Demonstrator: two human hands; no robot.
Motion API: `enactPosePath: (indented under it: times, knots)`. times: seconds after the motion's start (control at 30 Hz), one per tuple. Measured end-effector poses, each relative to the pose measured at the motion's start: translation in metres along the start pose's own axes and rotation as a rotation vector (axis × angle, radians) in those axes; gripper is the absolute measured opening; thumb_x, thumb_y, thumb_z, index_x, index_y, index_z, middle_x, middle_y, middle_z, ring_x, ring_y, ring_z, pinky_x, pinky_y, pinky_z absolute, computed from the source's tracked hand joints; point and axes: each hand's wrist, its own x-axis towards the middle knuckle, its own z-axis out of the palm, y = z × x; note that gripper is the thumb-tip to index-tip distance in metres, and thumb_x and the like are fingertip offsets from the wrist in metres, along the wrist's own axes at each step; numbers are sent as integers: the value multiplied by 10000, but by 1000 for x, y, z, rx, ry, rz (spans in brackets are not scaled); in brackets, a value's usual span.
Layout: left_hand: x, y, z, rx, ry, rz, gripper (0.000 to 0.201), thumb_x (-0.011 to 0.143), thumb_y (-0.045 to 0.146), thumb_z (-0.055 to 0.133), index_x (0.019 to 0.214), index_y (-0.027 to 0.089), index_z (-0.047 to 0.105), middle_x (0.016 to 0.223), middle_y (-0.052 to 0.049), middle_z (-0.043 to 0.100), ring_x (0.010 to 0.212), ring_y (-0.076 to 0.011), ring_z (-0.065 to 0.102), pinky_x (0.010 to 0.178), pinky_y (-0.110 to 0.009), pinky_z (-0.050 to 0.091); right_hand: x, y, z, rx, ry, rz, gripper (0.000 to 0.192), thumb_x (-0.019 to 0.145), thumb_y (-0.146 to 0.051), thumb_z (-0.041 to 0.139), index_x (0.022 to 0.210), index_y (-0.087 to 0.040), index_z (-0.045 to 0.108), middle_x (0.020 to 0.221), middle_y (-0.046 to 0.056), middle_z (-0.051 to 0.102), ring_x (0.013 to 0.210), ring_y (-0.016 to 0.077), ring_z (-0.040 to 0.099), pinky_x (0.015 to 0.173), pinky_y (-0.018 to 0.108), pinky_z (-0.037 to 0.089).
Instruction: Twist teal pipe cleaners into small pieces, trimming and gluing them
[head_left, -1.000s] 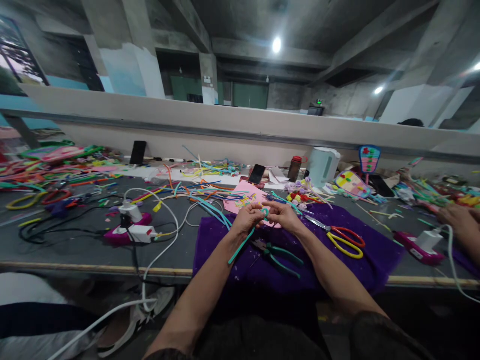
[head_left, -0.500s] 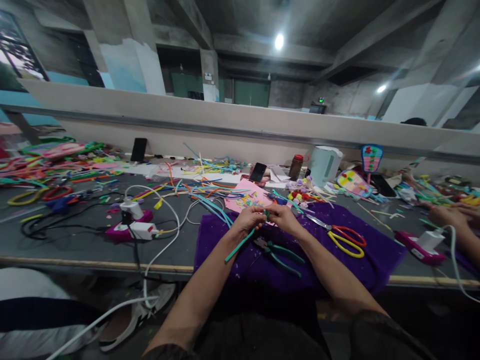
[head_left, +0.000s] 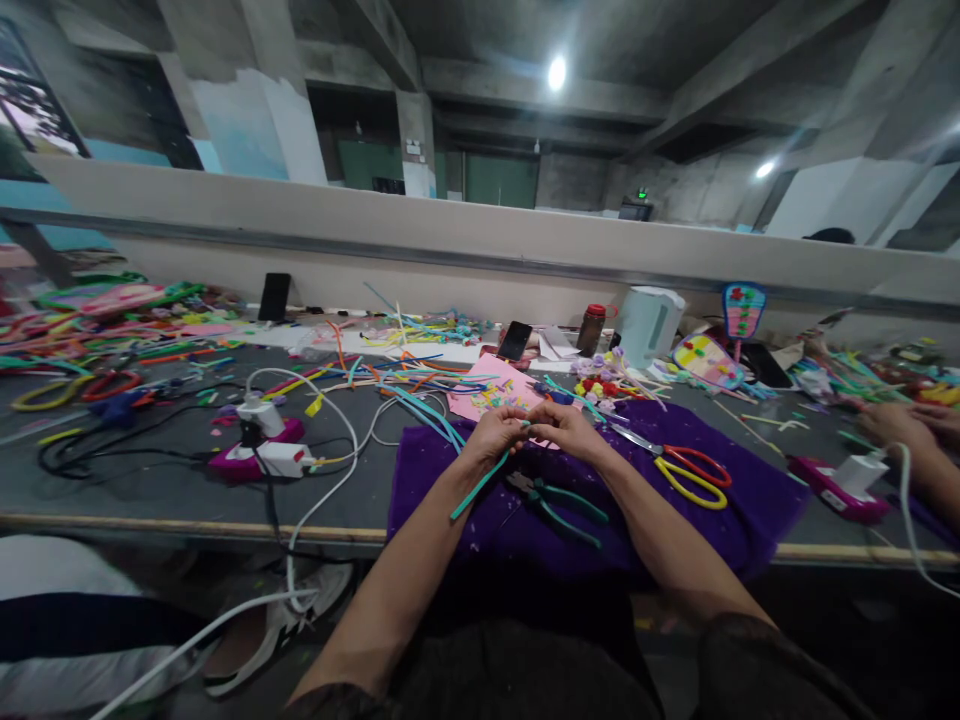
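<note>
My left hand (head_left: 496,438) is closed on a teal-green pipe cleaner (head_left: 478,488), whose straight tail slants down past my left wrist. My right hand (head_left: 564,428) pinches at the pipe cleaner's other end, its fingertips meeting those of the left. The bit between the fingertips is mostly hidden. Below my hands, green-handled pliers (head_left: 562,508) lie on a purple cloth (head_left: 427,490). To their right rest scissors (head_left: 686,475) with one red and one yellow handle. A pink sheet (head_left: 469,398) strewn with small coloured clippings lies just beyond my hands.
Loose pipe cleaners (head_left: 420,372) spread over the dark table. On the left are a power strip (head_left: 259,455) and white cable (head_left: 354,440). At the back stand a kettle (head_left: 649,325), a bottle (head_left: 591,332) and a phone (head_left: 515,342). Another person's hands (head_left: 900,425) work at far right.
The fingertips of both hands have shifted slightly around the pipe cleaner, and less of its green end shows between them. The view has moved a little; tools and cloth lie as before.
</note>
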Motion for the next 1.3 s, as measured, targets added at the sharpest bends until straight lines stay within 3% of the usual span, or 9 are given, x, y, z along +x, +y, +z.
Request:
enactPosePath:
  times: [0.17, 0.33, 0.47, 0.6, 0.8, 0.9, 1.0, 1.13, 1.3]
  knots:
    - [0, 0, -1, 15, -17, 12, 331, 541, 208, 733, 790, 136, 527, 481, 57, 520, 355, -62, 456, 345, -159, 284, 1, -1, 1, 0, 23, -33, 185, 752, -334, 561, 807, -162, 602, 657, -7, 550, 567, 102, 500, 528, 220, 402]
    - [1, -5, 0, 93, -65, 1, 310, 551, 131, 680, 823, 147, 533, 468, 63, 515, 341, -64, 446, 340, -159, 285, 4, 1, -4, -34, 210, -108, 187, 770, -322, 525, 687, -162, 574, 782, 35, 563, 710, 129, 522, 580, 226, 425]
    - [3, -6, -1, 100, -45, 27, 298, 575, 143, 659, 839, 148, 521, 501, 55, 533, 359, -63, 458, 353, -161, 304, 3, 3, -8, 22, 119, 10, 211, 776, -334, 512, 861, -162, 601, 728, 10, 563, 577, 99, 493, 505, 210, 407]
    - [4, -5, -2, 68, -22, 81, 370, 565, 166, 691, 884, 150, 504, 521, 65, 526, 364, -59, 462, 358, -160, 299, 2, -2, -2, -98, 30, -76, 294, 750, -324, 570, 1010, -197, 622, 810, 16, 599, 629, 107, 496, 543, 210, 386]
    - [2, -4, 0, 92, -8, 95, 380, 555, 190, 711, 869, 144, 502, 524, 68, 523, 341, -47, 439, 346, -152, 285, 3, -1, 5, -138, 64, -112, 200, 782, -334, 537, 842, -203, 675, 723, 19, 592, 661, 137, 533, 605, 252, 415]
    - [-1, -2, 1, 112, -56, 67, 374, 569, 185, 696, 898, 138, 524, 501, 69, 507, 353, -53, 447, 352, -153, 295, 5, 4, 0, -160, 200, -170, 193, 785, -336, 538, 758, -199, 670, 753, 35, 595, 721, 153, 539, 671, 277, 421]
    - [-2, 0, 1, 99, -179, 19, 365, 613, 210, 660, 954, 141, 552, 543, 42, 540, 370, -47, 448, 357, -152, 292, 6, 7, -6, -175, 343, -157, 215, 778, -354, 546, 674, -195, 647, 701, 33, 580, 693, 151, 520, 667, 284, 414]
    - [-2, -1, 1, 57, -260, -9, 261, 629, 248, 649, 858, 140, 584, 572, 24, 548, 377, -41, 442, 360, -157, 288, 7, 6, -5, -91, 327, -103, 249, 760, -403, 549, 669, -190, 640, 668, 24, 563, 646, 140, 507, 615, 266, 414]
    - [-5, 1, 4, 55, -195, 32, 293, 670, 404, 620, 780, 137, 571, 568, 20, 531, 382, -44, 444, 366, -165, 294, 7, 3, 2, 18, 299, -29, 275, 754, -433, 535, 737, -184, 651, 610, 0, 534, 527, 110, 475, 495, 232, 377]
